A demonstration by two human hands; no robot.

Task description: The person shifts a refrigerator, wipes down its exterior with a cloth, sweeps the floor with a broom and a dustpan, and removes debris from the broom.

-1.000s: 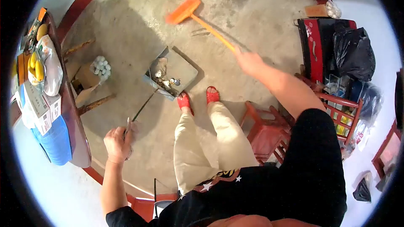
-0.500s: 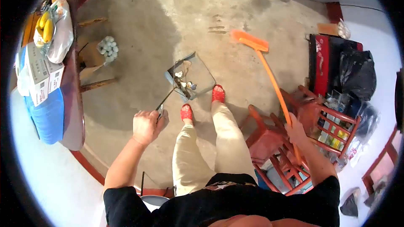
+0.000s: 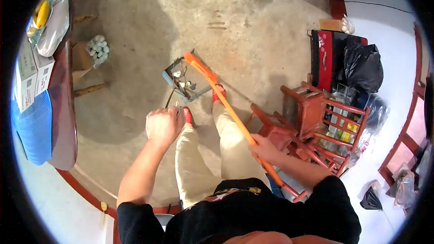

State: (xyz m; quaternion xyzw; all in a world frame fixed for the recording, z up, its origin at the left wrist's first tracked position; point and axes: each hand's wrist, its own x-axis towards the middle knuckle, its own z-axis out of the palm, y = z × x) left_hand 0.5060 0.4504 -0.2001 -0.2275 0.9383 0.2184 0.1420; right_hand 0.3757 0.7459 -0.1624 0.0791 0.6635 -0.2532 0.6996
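My left hand [image 3: 163,125] is closed round the thin dark handle of a dustpan [image 3: 168,78], which lies on the floor just ahead of my feet. Pale and dark litter [image 3: 181,81] sits inside the pan. An orange broom [image 3: 228,106] slants across the view, with my right hand [image 3: 266,148] wrapped round its shaft. The broom's head [image 3: 201,67] is over the pan's right part, close to my red sandal [image 3: 219,93]; whether it touches the pan I cannot tell.
Red wooden chairs [image 3: 309,113] stand at the right, beside a black bag [image 3: 363,65] and a red-and-black case [image 3: 324,58]. At the left is a table [image 3: 63,122] with bananas [image 3: 43,13], a white box [image 3: 28,74] and a blue item [image 3: 34,129]. Beneath it stands a carton [image 3: 81,58].
The broom's head has swung from the open floor at the right to over the dustpan. Both hands keep their holds; my right hand has moved left and a little down.
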